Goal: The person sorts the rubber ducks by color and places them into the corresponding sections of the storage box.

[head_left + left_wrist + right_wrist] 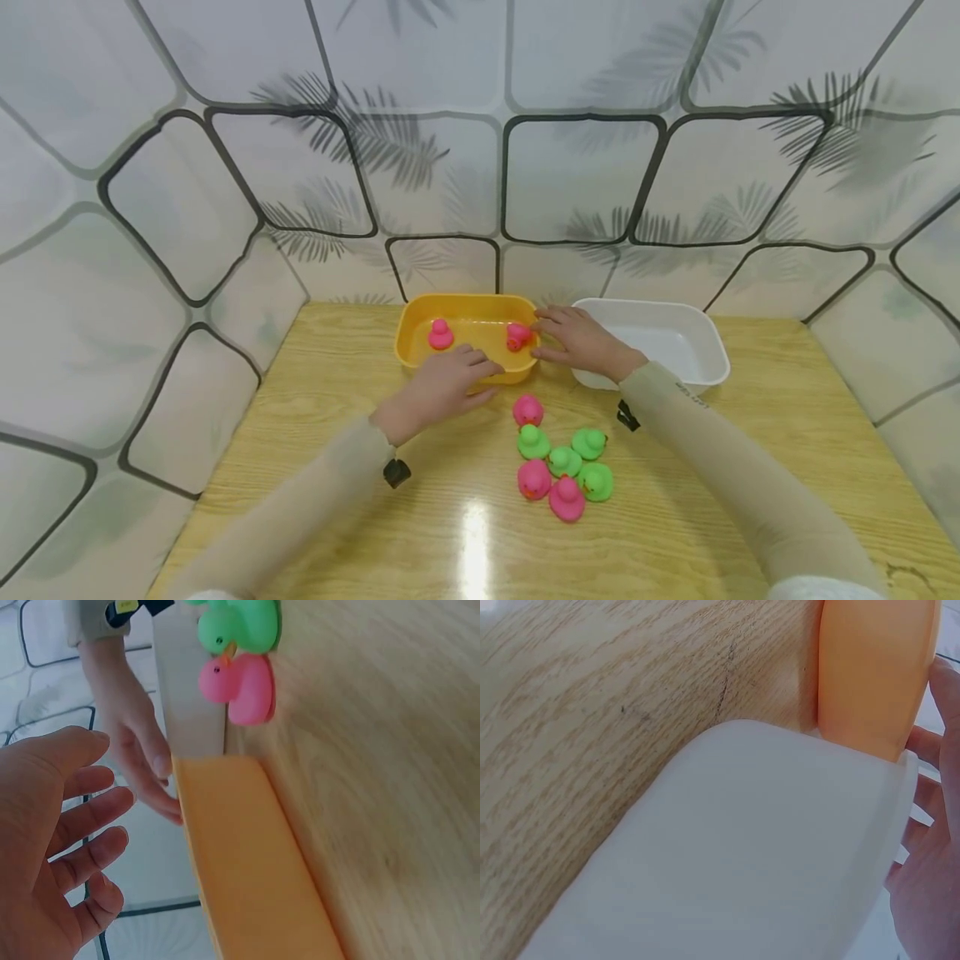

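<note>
A yellow tub (465,305) stands near the back of the table. Inside it, a pink rubber duck (440,335) sits upright at the left and a second pink duck (518,336) lies tipped at the right end. My left hand (444,385) hovers over the tub's front rim, its loosely bent fingers holding nothing in the left wrist view. My right hand (583,340) reaches across the white tub's left end, fingertips right at the yellow tub's right rim beside the tipped duck. Its fingers are spread and partly hidden behind the rims in the right wrist view.
A white tub (678,337) stands to the right of the yellow one. In front of the tubs, pink ducks (567,498) and several green ducks (565,462) cluster on the wooden table (315,400). A patterned wall covering (450,192) rises behind and at both sides.
</note>
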Demonstrator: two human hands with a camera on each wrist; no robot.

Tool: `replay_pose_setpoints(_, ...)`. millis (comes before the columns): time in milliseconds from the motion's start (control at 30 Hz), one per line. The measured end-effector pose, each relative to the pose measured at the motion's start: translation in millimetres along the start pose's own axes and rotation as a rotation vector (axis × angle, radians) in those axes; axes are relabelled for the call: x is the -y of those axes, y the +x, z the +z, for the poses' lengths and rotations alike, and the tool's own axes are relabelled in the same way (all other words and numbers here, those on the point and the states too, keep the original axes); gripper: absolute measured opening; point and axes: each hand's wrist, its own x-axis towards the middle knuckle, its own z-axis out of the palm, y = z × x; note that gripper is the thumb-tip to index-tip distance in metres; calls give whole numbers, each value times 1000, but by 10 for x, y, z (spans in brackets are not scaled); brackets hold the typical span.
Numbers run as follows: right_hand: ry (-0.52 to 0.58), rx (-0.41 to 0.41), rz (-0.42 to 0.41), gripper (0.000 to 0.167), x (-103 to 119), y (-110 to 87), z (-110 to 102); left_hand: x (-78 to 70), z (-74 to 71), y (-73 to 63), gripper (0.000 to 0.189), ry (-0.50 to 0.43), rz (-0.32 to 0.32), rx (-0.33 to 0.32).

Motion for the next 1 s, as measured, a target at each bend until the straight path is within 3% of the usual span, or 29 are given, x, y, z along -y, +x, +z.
replay_pose_setpoints(333,22,2,4,56,-30,7,18,-287,126,-62,32,-57,74,62)
replay_pose_setpoints(567,31,0,3,57,-40,11,29,-472,252,-127,33,-36,142,101)
replay_pose_setpoints(767,17,-6,0,57,-43,8,39,-610,310,-184,34,-84,171,138)
replay_pose_setpoints(1000,6,-27,-12,55,-45,-3,54,-708,377,-222,29,-122,160,166)
